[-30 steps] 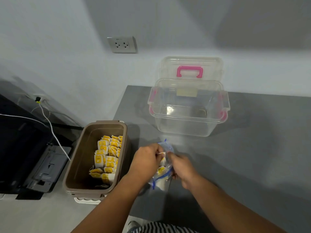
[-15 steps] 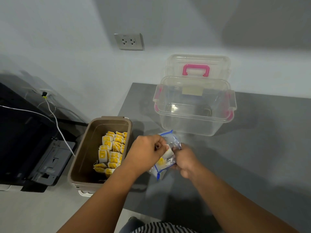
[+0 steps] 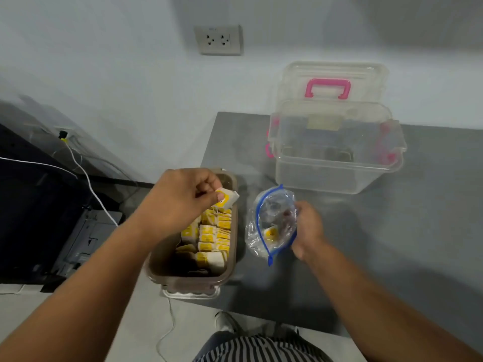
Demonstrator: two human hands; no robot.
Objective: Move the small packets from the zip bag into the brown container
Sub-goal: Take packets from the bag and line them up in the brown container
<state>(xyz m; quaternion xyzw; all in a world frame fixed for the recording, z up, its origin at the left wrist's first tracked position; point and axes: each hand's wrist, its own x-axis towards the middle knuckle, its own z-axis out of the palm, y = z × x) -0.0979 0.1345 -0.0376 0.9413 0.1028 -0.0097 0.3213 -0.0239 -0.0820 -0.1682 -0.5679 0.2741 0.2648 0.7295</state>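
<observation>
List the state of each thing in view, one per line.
zip bag, open, one packet visible inside.
brown container, open, partly filled with packets.
clear box, open, lid upright behind it.
left hand, pinches a packet over the brown container.
right hand, holds the zip bag.

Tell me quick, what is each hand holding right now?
Left hand: closed, pinching a small packet above the brown container.
Right hand: closed, gripping the zip bag by its edge.

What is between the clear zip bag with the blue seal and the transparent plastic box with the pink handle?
Nothing: only a short bare stretch of grey tabletop separates zip bag and box, seen in the head view.
</observation>
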